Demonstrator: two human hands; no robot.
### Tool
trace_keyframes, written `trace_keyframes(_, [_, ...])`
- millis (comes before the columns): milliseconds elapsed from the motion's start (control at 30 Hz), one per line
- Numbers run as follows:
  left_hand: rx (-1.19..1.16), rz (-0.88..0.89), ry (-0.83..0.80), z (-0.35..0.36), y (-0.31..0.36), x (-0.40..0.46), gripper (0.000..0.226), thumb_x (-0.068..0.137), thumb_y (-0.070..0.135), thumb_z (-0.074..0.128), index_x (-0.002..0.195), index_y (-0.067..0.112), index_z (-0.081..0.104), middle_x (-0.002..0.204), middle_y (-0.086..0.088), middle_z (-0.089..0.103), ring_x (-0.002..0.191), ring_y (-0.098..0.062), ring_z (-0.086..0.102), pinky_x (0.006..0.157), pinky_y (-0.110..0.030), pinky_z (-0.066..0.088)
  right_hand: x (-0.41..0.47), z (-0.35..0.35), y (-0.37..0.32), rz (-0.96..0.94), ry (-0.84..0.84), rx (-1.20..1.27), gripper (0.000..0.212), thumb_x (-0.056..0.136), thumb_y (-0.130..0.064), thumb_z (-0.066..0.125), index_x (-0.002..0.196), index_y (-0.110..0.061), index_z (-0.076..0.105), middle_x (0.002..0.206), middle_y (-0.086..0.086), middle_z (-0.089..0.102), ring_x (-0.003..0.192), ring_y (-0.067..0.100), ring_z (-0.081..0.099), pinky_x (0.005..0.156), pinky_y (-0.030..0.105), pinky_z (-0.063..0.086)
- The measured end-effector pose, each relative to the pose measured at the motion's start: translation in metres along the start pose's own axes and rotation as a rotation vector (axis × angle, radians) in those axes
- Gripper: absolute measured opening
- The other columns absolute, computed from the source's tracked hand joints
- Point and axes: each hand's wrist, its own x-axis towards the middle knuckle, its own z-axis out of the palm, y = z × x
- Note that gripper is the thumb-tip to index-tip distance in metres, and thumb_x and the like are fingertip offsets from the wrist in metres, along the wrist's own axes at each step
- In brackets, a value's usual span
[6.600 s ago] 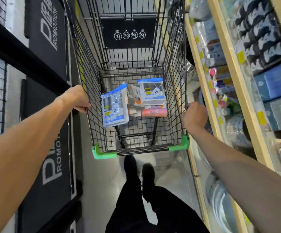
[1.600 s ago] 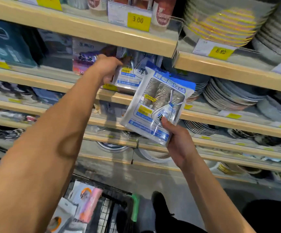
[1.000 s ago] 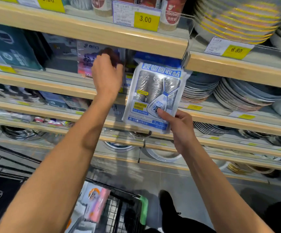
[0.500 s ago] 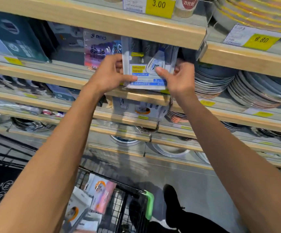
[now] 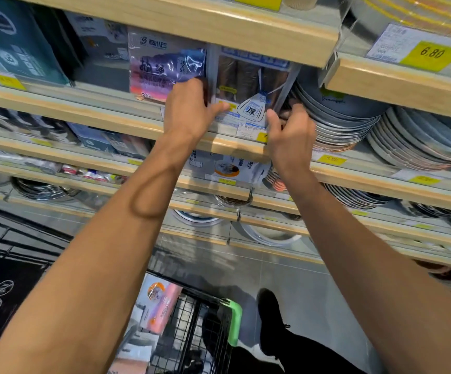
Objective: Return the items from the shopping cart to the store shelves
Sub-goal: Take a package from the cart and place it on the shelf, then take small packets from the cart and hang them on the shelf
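Gripping a blue-and-white packet [image 5: 251,95] upright on the shelf [image 5: 110,122], left hand [image 5: 189,112] and right hand [image 5: 290,133] pinch its lower corners; shopping cart [image 5: 208,327] below holds a pink package [image 5: 160,306].

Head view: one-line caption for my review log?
Both hands, left hand and right hand, seat a blue-and-white packet upright on the shelf.

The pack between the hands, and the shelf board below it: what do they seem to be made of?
The pack looks like glossy clear plastic film with a printed label; it catches light and shows dark rolls inside. The shelf board looks like pale matt wood or wood-look laminate, judging by its grain; which one cannot be told.
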Motion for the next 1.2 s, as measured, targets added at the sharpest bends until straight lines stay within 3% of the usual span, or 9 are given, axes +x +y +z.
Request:
trace_keyframes(133, [-0.218, 0.008, 0.13, -0.01, -0.011, -0.016, 0.045, 0.079, 0.053, 0.076, 0.101, 0.014, 0.07, 0.091, 0.004, 0.072, 0.082, -0.01, 0.068, 0.078, -0.029, 0.057, -0.047, 0.003, -0.004, -0.08, 0.264, 0.195, 0.034, 0.091, -0.016, 0.066, 0.121, -0.005, 0.055, 0.112, 0.008, 0.059, 0.1, 0.019, 0.057, 0.086, 0.031, 0.049])
trace_keyframes(200, [-0.297, 0.041, 0.155, -0.023, -0.017, -0.034, 0.033, 0.081, 0.043, 0.076, 0.1, 0.016, 0.07, 0.089, 0.008, 0.071, 0.08, -0.004, 0.065, 0.075, -0.019, 0.053, -0.082, 0.012, -0.011, -0.161, 0.267, 0.285, 0.023, 0.09, -0.007, 0.064, 0.112, -0.005, 0.057, 0.106, 0.008, 0.055, 0.093, 0.018, 0.053, 0.081, 0.028, 0.046])
trace_keyframes(433, [-0.289, -0.003, 0.175, -0.076, -0.083, -0.119, 0.013, 0.083, 0.025, 0.07, 0.084, 0.012, 0.072, 0.079, 0.007, 0.069, 0.069, 0.003, 0.058, 0.069, -0.015, 0.048, -0.183, 0.064, -0.043, -0.254, -0.222, 0.426, 0.01, 0.093, -0.006, 0.057, 0.099, -0.009, 0.064, 0.093, 0.004, 0.058, 0.078, 0.018, 0.057, 0.069, 0.037, 0.052])
trace_keyframes(533, [-0.246, -0.146, 0.207, -0.105, -0.133, -0.188, 0.015, 0.084, 0.025, 0.07, 0.086, 0.01, 0.071, 0.078, 0.002, 0.07, 0.067, -0.001, 0.058, 0.065, -0.018, 0.048, -0.236, 0.081, -0.059, -0.325, -0.459, 0.443, 0.011, 0.091, -0.008, 0.056, 0.091, -0.012, 0.066, 0.086, -0.004, 0.062, 0.074, 0.023, 0.062, 0.068, 0.041, 0.053])
trace_keyframes(767, [-0.23, -0.617, 0.163, -0.129, -0.231, -0.333, 0.025, 0.08, 0.037, 0.06, 0.085, 0.015, 0.07, 0.079, -0.005, 0.072, 0.074, -0.021, 0.067, 0.077, -0.037, 0.059, -0.309, 0.128, -0.043, -0.31, -1.002, 0.161, 0.017, 0.088, -0.024, 0.056, 0.072, -0.022, 0.063, 0.072, -0.007, 0.062, 0.065, 0.002, 0.059, 0.055, 0.011, 0.044])
trace_keyframes(867, [-0.263, -0.849, 0.095, -0.103, -0.268, -0.397, 0.012, 0.086, 0.025, 0.063, 0.083, 0.015, 0.07, 0.081, 0.0, 0.072, 0.076, -0.019, 0.068, 0.081, -0.041, 0.06, -0.336, 0.155, -0.01, -0.263, -1.233, -0.052, 0.01, 0.089, -0.014, 0.062, 0.085, -0.013, 0.071, 0.089, 0.0, 0.067, 0.087, 0.014, 0.067, 0.07, 0.019, 0.05])
trace_keyframes(933, [-0.281, -0.919, 0.039, -0.079, -0.282, -0.429, 0.014, 0.092, 0.017, 0.065, 0.079, 0.022, 0.067, 0.081, 0.005, 0.068, 0.077, -0.015, 0.065, 0.081, -0.042, 0.06, -0.345, 0.172, 0.012, -0.263, -1.311, -0.146, 0.015, 0.088, -0.014, 0.06, 0.089, -0.008, 0.074, 0.107, 0.006, 0.071, 0.098, 0.027, 0.066, 0.082, 0.032, 0.053])
trace_keyframes(1100, [-0.249, -1.078, -0.092, -0.007, -0.317, -0.489, 0.023, 0.092, 0.024, 0.065, 0.071, 0.028, 0.057, 0.09, -0.003, 0.073, 0.087, -0.024, 0.068, 0.083, -0.042, 0.057, -0.369, 0.211, 0.058, -0.273, -1.359, -0.298, 0.019, 0.089, -0.013, 0.062, 0.098, -0.009, 0.078, 0.095, 0.008, 0.073, 0.091, 0.025, 0.067, 0.071, 0.024, 0.041])
trace_keyframes(1200, [-0.244, -1.156, -0.162, 0.026, -0.329, -0.502, 0.023, 0.091, 0.039, 0.066, 0.102, 0.019, 0.059, 0.101, -0.012, 0.071, 0.095, -0.034, 0.067, 0.085, -0.046, 0.056, -0.374, 0.225, 0.072, -0.271, -1.327, -0.361, 0.02, 0.09, -0.016, 0.065, 0.107, -0.009, 0.073, 0.098, 0.001, 0.063, 0.104, 0.028, 0.064, 0.074, 0.024, 0.037])
